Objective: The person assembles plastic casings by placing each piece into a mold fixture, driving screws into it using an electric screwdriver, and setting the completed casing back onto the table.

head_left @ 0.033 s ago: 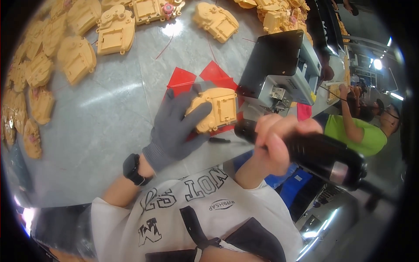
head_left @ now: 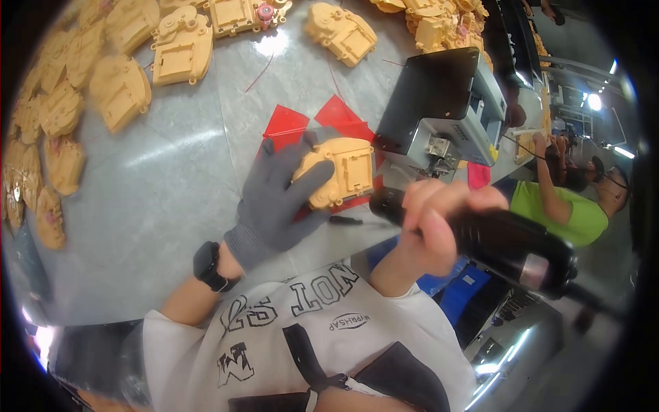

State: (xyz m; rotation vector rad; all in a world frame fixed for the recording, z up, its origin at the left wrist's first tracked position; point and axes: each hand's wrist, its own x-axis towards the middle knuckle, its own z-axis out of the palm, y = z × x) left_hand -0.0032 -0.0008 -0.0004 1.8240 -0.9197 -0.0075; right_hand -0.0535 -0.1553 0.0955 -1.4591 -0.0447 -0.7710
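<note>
My left hand (head_left: 274, 196), in a grey glove, grips a yellow plastic housing (head_left: 353, 168) with a square recess, its thumb laid across the top. Under the housing, red pieces (head_left: 285, 125) lie on the grey table. My bare right hand (head_left: 429, 223) is wrapped round a black electric screwdriver (head_left: 511, 244), held level with its nose close to the housing's right side. A cable leaves the tool's rear. Its bit cannot be made out. Below the housing lies a small dark-handled tool (head_left: 345, 220).
A black and grey screw feeder (head_left: 439, 103) stands just right of the housing. Many yellow housings (head_left: 120, 93) crowd the table's left and far side, with another pile (head_left: 446, 27) at the far right. A person in a green top (head_left: 556, 213) sits at the right.
</note>
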